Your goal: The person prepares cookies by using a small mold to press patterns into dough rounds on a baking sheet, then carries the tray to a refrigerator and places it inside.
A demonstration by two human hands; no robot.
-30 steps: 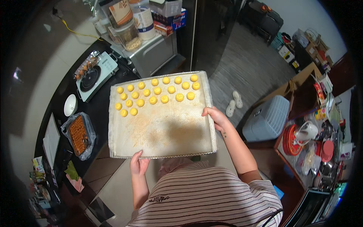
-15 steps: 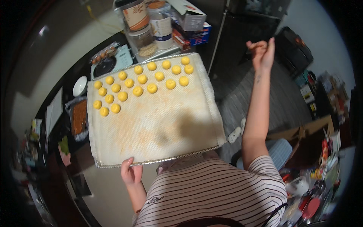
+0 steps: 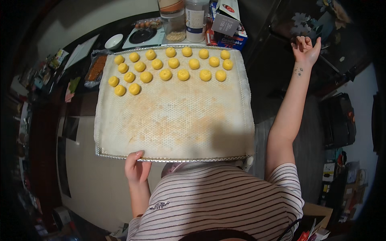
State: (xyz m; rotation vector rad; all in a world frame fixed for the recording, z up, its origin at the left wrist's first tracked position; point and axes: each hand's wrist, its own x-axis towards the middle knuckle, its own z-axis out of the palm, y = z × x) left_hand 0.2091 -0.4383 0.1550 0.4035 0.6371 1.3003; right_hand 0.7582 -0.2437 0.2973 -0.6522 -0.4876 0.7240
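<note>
My left hand [image 3: 137, 168] grips the near edge of a metal-rimmed baking tray [image 3: 193, 160], thumb on top and fingers beneath. A pale perforated mat [image 3: 173, 120] with brownish stains covers the tray. Several round yellow dough balls [image 3: 183, 75] sit in uneven rows across its far half; the near half is bare. The tray's far edge lies at the counter. Out to the far right, apart from the tray, my right hand [image 3: 306, 51] is raised with nothing in it, its fingers loosely curled and the thumb apart. It is nearest a dark cabinet-like front with flower decoration.
Behind the tray stand clear jars [image 3: 196, 20] and stacked boxes [image 3: 229, 26]. Left of them are a kitchen scale [image 3: 143, 36], eggs [image 3: 147, 24], a white bowl [image 3: 114, 41] and a brown slab in a lined pan [image 3: 96, 69]. A black suitcase-like object [image 3: 339, 120] stands at right.
My view has turned, so the counter things appear farther right. The tray now sits squarer in view, still held by my left hand. My right hand appears farther right, still raised.
</note>
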